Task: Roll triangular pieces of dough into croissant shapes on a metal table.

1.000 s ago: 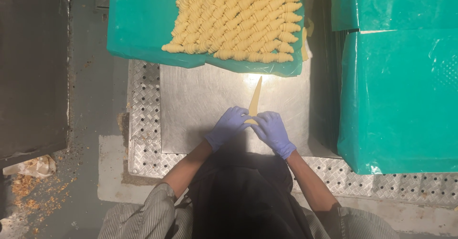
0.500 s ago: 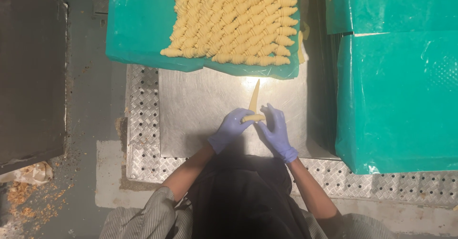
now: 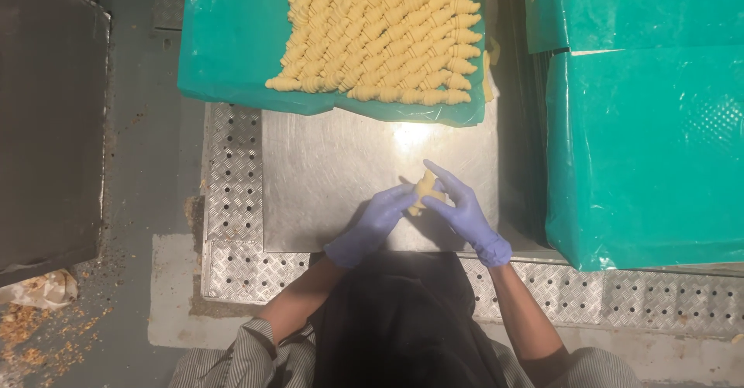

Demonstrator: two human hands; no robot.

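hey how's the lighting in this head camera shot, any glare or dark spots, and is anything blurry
Head view: dim overall, with a bright glare patch on the steel table just above the left hand and right hand; the hands cast soft shadows onto the table; the left side around the dark tray is murky; the dough piece looks slightly soft, the croissants sharper.

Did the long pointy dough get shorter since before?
Yes. The dough reached up toward the bright glare on the metal table earlier; now it is a short roll between the left hand and right hand.
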